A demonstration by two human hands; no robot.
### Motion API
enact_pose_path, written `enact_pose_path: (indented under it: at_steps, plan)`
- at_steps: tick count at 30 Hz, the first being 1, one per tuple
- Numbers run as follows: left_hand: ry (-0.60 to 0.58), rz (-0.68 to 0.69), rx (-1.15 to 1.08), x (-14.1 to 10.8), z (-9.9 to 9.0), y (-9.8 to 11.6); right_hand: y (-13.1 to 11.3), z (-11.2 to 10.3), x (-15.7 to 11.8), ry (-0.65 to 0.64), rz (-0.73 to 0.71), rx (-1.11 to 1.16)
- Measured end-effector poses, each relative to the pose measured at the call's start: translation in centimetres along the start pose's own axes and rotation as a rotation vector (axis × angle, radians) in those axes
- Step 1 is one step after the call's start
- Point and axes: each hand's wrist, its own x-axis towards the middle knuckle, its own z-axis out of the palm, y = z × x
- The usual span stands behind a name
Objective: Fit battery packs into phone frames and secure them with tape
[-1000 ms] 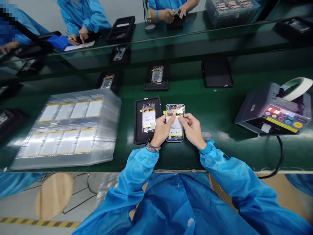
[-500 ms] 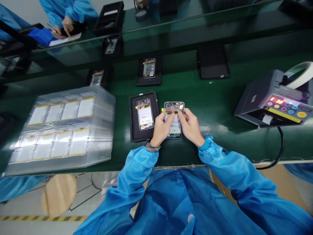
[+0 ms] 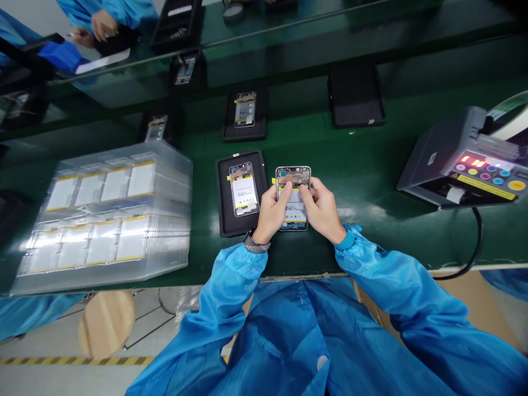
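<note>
Opened phone (image 3: 296,207) is between the two hands, just above the desk's (image 3: 371,165) near edge in the view, upright to the wearer, inner side facing up. Left hand (image 3: 272,213) grips its left long side; right hand (image 3: 324,210) grips its right long side. Fingers (image 3: 269,196) of both hands are closed around the frame, both thumbs laid on the face near the top of the white battery (image 3: 295,215). Circuit board (image 3: 297,179) is exposed above the thumbs; yellow tab (image 3: 274,181) projects from the left edge. Whether the phone rests on the desk or is raised off it: cannot tell.

Just left of the left hand: black tray (image 3: 226,221) carrying a second opened phone (image 3: 244,191), slightly tilted, battery fitted. Farther left: stack of clear plastic trays (image 3: 178,165) holding white batteries with yellow edges, in two rows.

Beyond, on the desk: a third opened phone (image 3: 246,111) on its own black tray (image 3: 260,131); right of it, well apart, another black tray (image 3: 357,98). Far right: grey machine (image 3: 433,157) with lit red display and coloured buttons, roll of tape (image 3: 511,127) on top, black cable (image 3: 480,236) running down from it.

Upper left: a co-worker's hands (image 3: 103,25) near a white sheet (image 3: 103,61).
</note>
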Motion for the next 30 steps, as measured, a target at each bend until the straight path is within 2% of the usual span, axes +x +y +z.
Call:
enact_pose_path:
  at_steps: [9, 17, 26, 30]
  plan:
    - [-0.022, 0.002, -0.008, 0.04, -0.12, -0.59, 0.20, -0.03, -0.10, 0.032, -0.006, -0.063]
    - [-0.006, 0.013, -0.049, 0.11, -0.02, -0.43, -0.31, -0.56, 0.27, -0.084, 0.034, -0.015]
    - [-0.026, 0.008, -0.006, -0.02, -0.11, -0.62, -0.19, -0.67, 0.38, -0.008, 0.012, -0.066]
    - [-0.049, 0.013, 0.020, 0.02, -0.24, -0.68, -0.10, -0.67, 0.23, -0.014, -0.008, -0.061]
